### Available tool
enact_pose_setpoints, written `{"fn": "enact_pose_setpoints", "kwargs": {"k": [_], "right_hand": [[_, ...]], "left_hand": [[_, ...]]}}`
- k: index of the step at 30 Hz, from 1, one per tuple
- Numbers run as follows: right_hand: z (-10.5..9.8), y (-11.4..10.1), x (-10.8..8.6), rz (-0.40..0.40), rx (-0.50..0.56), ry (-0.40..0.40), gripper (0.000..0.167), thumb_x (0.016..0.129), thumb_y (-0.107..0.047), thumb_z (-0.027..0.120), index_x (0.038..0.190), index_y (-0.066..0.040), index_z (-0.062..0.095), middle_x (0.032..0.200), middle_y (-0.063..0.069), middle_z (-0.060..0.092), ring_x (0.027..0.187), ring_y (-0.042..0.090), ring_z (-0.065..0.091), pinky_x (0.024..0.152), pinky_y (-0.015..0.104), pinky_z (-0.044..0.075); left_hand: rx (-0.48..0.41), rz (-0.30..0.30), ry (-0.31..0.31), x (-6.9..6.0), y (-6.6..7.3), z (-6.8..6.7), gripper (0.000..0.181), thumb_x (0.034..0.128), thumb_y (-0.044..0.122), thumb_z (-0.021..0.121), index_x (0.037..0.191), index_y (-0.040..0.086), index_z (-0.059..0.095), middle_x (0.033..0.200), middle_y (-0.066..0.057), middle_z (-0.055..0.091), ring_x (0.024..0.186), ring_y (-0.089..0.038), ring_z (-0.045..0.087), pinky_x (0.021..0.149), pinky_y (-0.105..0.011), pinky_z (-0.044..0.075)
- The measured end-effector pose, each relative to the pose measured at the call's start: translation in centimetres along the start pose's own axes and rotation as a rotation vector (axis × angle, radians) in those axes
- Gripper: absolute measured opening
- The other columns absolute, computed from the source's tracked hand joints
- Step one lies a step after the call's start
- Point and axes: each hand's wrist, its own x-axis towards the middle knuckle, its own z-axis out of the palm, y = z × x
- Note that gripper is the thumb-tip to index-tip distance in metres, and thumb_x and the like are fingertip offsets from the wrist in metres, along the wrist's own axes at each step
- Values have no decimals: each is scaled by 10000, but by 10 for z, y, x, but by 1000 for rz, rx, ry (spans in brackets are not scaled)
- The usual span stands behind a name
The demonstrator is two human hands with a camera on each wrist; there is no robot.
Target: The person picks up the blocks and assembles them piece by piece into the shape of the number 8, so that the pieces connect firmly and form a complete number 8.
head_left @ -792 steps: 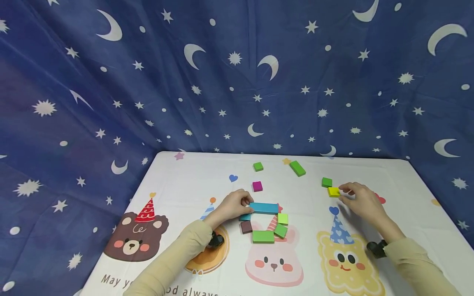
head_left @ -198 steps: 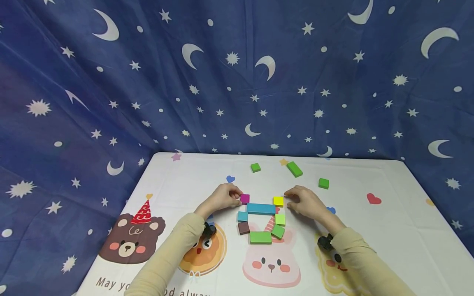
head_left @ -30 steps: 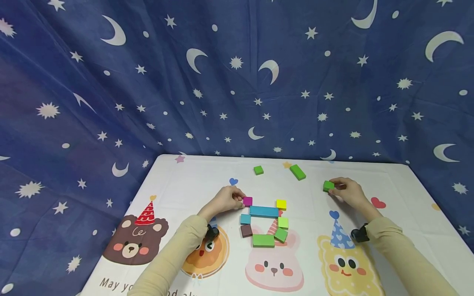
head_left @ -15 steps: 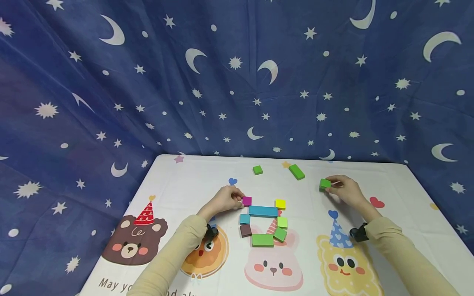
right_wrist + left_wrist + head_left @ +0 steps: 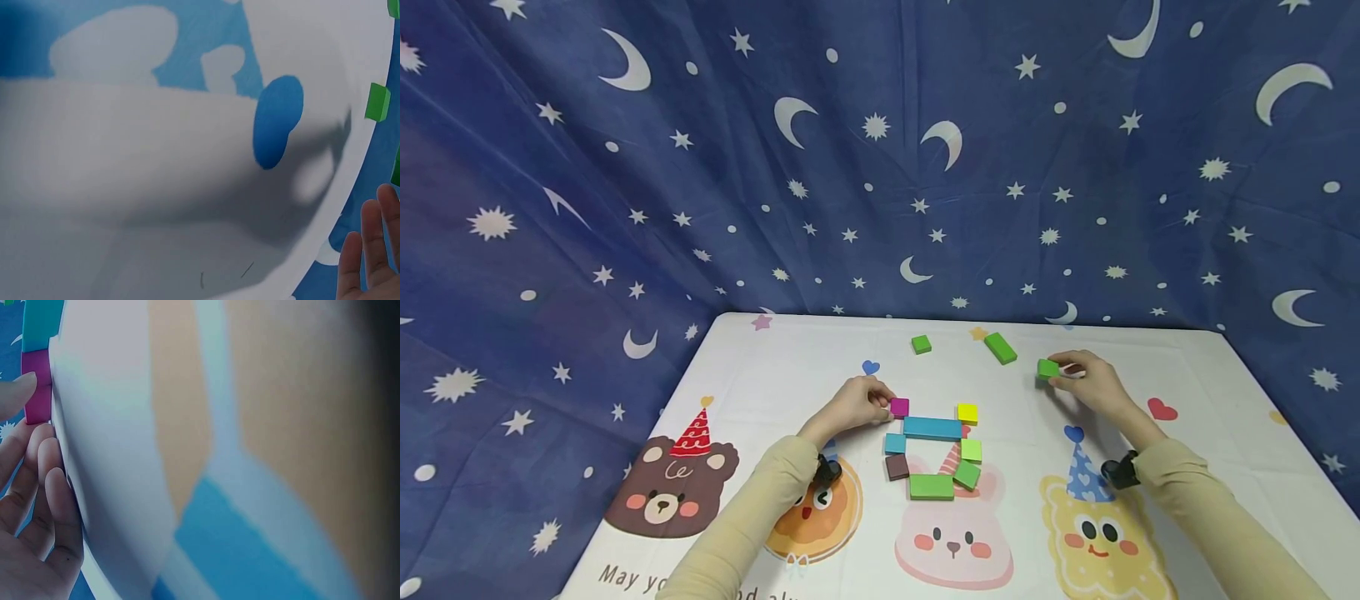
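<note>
My left hand (image 5: pixel 859 407) pinches a small magenta block (image 5: pixel 899 407) at the upper left corner of a long blue block (image 5: pixel 932 428). In the left wrist view, the thumb (image 5: pixel 17 395) lies on the magenta block (image 5: pixel 37 403). My right hand (image 5: pixel 1096 388) grips a small green block (image 5: pixel 1048 369) just above the table, its shadow underneath. A yellow block (image 5: pixel 967 413) sits at the blue block's upper right corner. Below are a small blue block (image 5: pixel 895 443), a brown block (image 5: pixel 897 467), a light green block (image 5: pixel 972 451), a tilted green block (image 5: pixel 967 475) and a wider green block (image 5: pixel 932 487).
Farther back on the white printed cloth (image 5: pixel 805 358) lie a small green block (image 5: pixel 921 344) and a long green block (image 5: pixel 1001 348). A blue curtain (image 5: pixel 880 167) with moons and stars hangs behind the table's back edge.
In the last second, my right hand has lifted the green block and carried it left; my left hand has stayed put. Before that, the magenta and yellow blocks came to the long blue block's upper corners.
</note>
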Motion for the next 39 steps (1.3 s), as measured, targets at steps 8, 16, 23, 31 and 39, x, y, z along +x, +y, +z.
{"fn": "enact_pose_setpoints", "kwargs": {"k": [8,16,23,31,39], "right_hand": [[3,-10,0,-20,19,-8,437,868,-126,666,1276,-5,567,1258,247,548,1134,422,528,892,534,471],[10,-13,3,-54,28,9,417,859,-144,690,1245,-15,596,1205,221,578,1094,408,559,877,517,476],[14,-16,4,-92,53,4,416,847,-99,695,1238,5,599,1153,233,591,1054,399,577,891,519,473],[22,-24,4,-91,58,-20,417,849,-100,697,1243,-5,601,1155,218,589,1056,374,573,908,507,473],[30,-34,6,-77,47,-35,423,845,-104,700,1248,-19,604,1156,205,597,1056,358,570,906,505,469]], "left_hand": [[-4,-7,3,-1,0,0,227,746,95,794,956,44,725,773,-15,622,703,-78,510,677,-211,427],[-5,14,2,0,-2,-1,229,750,101,790,960,38,724,777,-25,627,712,-86,525,678,-212,434],[-15,56,8,-3,-1,-2,210,753,91,775,944,25,719,749,9,603,695,-76,515,658,-209,430],[-7,-7,-3,2,-3,1,223,749,85,792,956,35,725,770,-24,625,703,-83,515,663,-193,421],[0,-1,-7,1,-1,0,220,751,93,791,955,43,726,761,-1,610,695,-75,500,658,-198,415]]}}
